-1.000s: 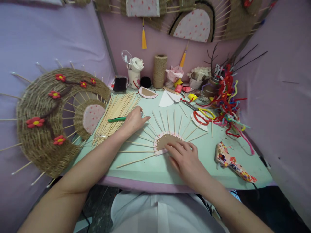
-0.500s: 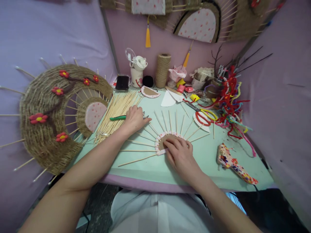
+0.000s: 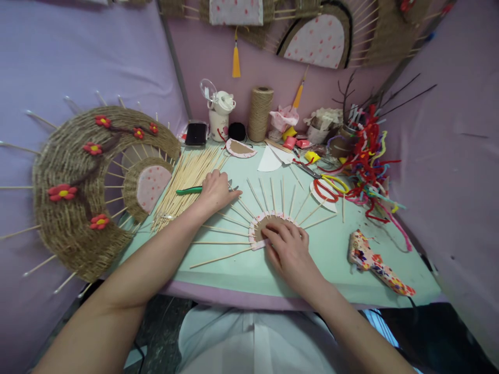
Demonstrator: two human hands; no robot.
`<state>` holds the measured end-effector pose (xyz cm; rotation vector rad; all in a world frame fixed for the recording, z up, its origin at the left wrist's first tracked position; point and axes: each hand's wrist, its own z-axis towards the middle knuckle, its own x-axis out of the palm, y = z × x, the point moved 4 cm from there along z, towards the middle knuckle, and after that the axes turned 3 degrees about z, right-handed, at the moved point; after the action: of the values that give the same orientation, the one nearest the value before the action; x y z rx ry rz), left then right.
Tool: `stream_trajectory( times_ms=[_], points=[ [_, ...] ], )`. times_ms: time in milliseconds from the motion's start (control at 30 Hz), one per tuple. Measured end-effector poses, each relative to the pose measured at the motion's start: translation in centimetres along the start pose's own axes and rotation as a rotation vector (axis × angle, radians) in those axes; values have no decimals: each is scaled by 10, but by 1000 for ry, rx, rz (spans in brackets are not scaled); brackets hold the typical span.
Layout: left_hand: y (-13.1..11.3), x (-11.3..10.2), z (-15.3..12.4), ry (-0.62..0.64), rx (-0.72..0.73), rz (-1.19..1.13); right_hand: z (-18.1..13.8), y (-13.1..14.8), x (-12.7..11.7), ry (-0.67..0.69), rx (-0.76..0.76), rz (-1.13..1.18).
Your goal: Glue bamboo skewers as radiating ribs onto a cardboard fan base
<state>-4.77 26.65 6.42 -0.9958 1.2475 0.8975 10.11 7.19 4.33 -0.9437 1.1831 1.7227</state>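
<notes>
A half-round cardboard piece [image 3: 268, 223] with a pink dotted rim lies on the mint-green table [image 3: 335, 249], with several bamboo sticks [image 3: 218, 257] fanning out from it. My right hand [image 3: 290, 246] presses flat on its lower right part, fingers spread. My left hand [image 3: 216, 189] is closed round green-handled pliers [image 3: 189, 190] near the upper left sticks; the metal jaws poke out beside my fingers.
A pile of loose bamboo sticks [image 3: 187, 179] lies left of the pliers. A large woven fan [image 3: 78, 192] with red flowers leans at the left. Twine spool [image 3: 260, 113], white cup [image 3: 219, 117], scissors [image 3: 327, 187], pipe cleaners [image 3: 366, 161] and a patterned glue gun [image 3: 376, 265] crowd the back and right.
My right hand slid slightly left on the cardboard piece. My left hand closed more over the pliers. The view shifted a little.
</notes>
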Motion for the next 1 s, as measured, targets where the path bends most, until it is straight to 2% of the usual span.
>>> stream_trajectory(
  times_ms=[1000],
  points=[
    [1,-1,-1,9,9,8,-1,-2,3,-31,9,-3]
  ],
)
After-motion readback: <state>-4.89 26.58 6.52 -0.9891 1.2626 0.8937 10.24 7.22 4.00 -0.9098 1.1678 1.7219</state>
